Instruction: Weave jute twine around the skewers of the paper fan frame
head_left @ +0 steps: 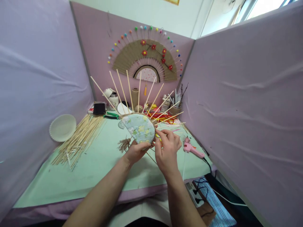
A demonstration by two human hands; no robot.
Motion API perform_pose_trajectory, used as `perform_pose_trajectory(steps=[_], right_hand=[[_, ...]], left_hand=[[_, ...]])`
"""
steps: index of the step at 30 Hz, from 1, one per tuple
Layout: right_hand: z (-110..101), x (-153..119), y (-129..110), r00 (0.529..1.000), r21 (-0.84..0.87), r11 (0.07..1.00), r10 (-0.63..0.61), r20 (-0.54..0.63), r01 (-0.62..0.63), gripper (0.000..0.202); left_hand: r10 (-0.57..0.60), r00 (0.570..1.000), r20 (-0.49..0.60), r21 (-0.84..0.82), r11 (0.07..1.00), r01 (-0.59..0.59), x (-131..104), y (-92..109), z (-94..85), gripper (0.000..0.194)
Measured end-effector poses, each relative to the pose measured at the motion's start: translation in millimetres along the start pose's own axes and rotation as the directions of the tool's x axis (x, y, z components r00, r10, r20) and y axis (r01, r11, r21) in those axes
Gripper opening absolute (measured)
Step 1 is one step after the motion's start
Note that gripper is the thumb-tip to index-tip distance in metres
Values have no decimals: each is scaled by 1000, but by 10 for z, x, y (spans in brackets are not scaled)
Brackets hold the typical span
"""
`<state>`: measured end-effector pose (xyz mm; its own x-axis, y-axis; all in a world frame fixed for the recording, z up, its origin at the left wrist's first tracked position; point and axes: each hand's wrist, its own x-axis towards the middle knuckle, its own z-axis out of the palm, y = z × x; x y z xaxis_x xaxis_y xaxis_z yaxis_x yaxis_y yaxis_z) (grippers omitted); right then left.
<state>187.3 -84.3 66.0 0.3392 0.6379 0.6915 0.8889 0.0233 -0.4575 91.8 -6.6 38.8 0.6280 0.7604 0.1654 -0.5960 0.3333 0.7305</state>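
Observation:
A half-round piece covered in pale blue floral fabric [139, 128] is held up above the table, tilted. Several thin wooden sticks [129, 91] fan out from its curved edge. My left hand [137, 151] grips its lower edge, thumb on the fabric. At the right end of the curved edge, my right hand [167, 146] has its fingers pinched together; what they hold is too small to make out. A brown tassel [124, 144] hangs beside the piece on the left.
Loose sticks [81, 138] and a white dish [62, 127] lie at the left. A pink glue gun [193, 149] with a cord rests at the right. Green-handled pliers [111, 115], jars and red strips [163, 117] sit at the back, below a decorated fan [127, 56] on the panel.

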Motion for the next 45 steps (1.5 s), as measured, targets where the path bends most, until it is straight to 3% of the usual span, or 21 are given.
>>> perform_pose_trajectory(steps=[7, 11, 14, 17, 20, 22, 23, 26, 28, 30, 33, 35, 38, 42, 45], right_hand=[[-4, 1, 57, 996, -8, 1000, -7, -84, 6, 27], [-49, 8, 43, 996, -22, 998, -54, -68, 53, 28], [-216, 18, 46, 979, 87, 992, -76, -189, 94, 26], [-459, 54, 158, 896, 255, 964, 43, -441, 79, 20], [-622, 126, 432, 743, 448, 894, 313, -592, -19, 15], [-619, 179, 655, 705, 597, 799, 468, -534, -78, 14], [-579, 199, 754, 731, 648, 752, 508, -456, -118, 15], [-333, 219, 915, 903, 645, 725, 412, -124, -242, 24], [-123, 197, 895, 968, 631, 742, 245, 62, -228, 35], [58, 159, 813, 969, 679, 698, 100, 225, -229, 45], [203, 97, 689, 914, 745, 590, -28, 404, -311, 49], [222, 67, 653, 868, 734, 570, -68, 492, -371, 39], [209, 46, 664, 843, 692, 588, -31, 536, -419, 18], [204, 51, 682, 923, 674, 645, 142, 359, -361, 18], [198, 56, 651, 955, 638, 713, 180, 235, -291, 18]], left_hand=[[-95, 992, -89, -18, 995, 93, -17, 1, -47, 67], [-136, 990, -47, -38, 990, 134, -13, 2, -93, 64], [-150, 989, -10, -90, 985, 149, 8, 18, -133, 57], [-153, 987, 47, -164, 974, 158, 25, 63, -153, 55], [-146, 978, 148, -237, 955, 179, 29, 118, -153, 64], [-163, 963, 214, -268, 938, 219, 24, 139, -152, 70], [-180, 954, 241, -274, 930, 245, 19, 140, -151, 72], [-229, 929, 289, -268, 912, 309, -2, 104, -149, 74], [-262, 915, 308, -259, 902, 346, -22, 60, -145, 74], [-303, 900, 314, -254, 887, 387, -49, 20, -142, 71], [-352, 880, 320, -256, 862, 438, -108, -3, -156, 66], [-364, 872, 328, -251, 856, 452, -161, 13, -188, 65], [-377, 855, 355, -228, 852, 471, -249, 66, -260, 68], [-404, 835, 375, -221, 835, 504, -334, 131, -326, 66], [-397, 841, 368, -248, 830, 500, -354, 143, -319, 69]])
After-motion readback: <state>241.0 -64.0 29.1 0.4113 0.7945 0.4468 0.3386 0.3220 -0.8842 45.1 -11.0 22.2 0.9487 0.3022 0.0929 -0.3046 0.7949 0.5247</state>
